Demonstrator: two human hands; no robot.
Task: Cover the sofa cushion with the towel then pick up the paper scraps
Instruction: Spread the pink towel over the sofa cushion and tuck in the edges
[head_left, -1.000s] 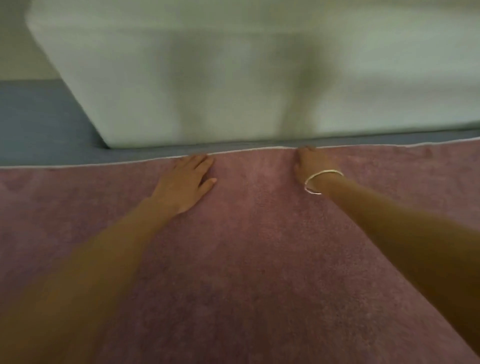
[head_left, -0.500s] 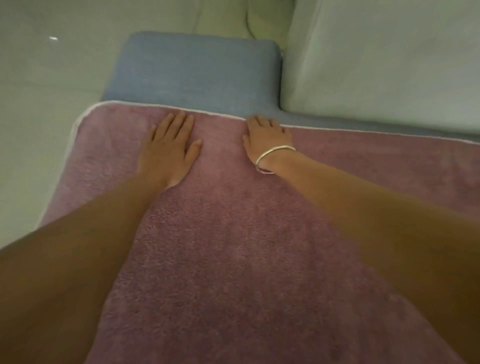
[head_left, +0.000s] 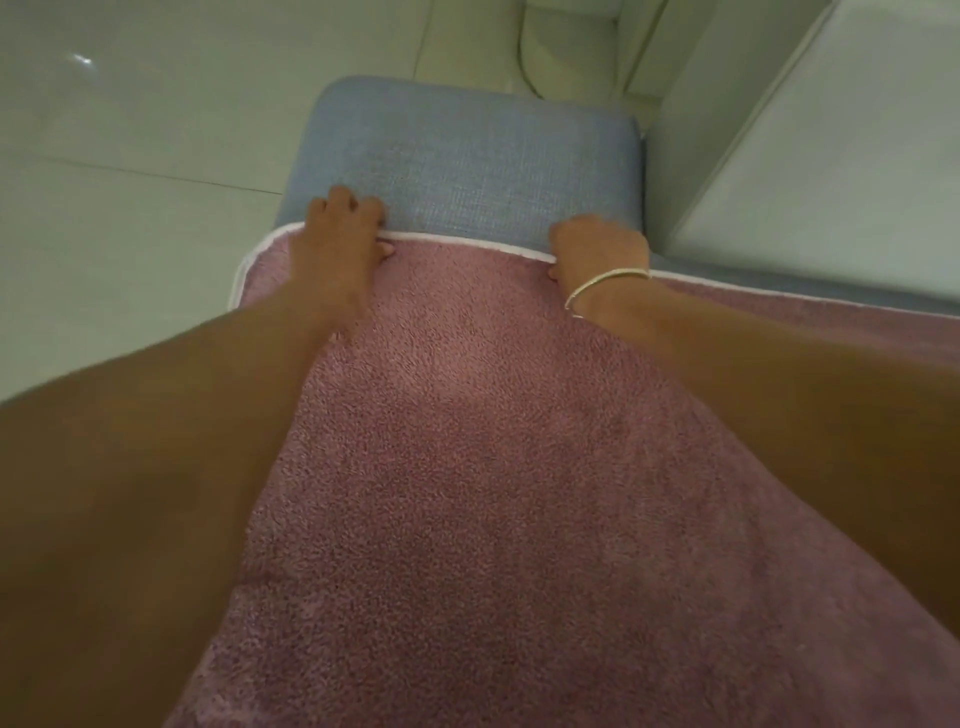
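A pink towel (head_left: 483, 457) with a white hem lies spread over the blue sofa cushion (head_left: 467, 156), whose far end still shows bare. My left hand (head_left: 337, 244) grips the towel's far hem near its left corner, fingers curled over the edge. My right hand (head_left: 597, 249), with a silver bangle on the wrist, is closed on the same hem further right. No paper scraps are in view.
Pale glossy floor tiles (head_left: 130, 182) run along the left of the cushion. A white sofa back or armrest (head_left: 831, 156) rises at the right. A thin cable (head_left: 524, 62) lies on the floor beyond the cushion's far end.
Both hands went from lying flat on the towel to gripping its far hem. They have spread further apart, and the view has swung left toward the cushion's end.
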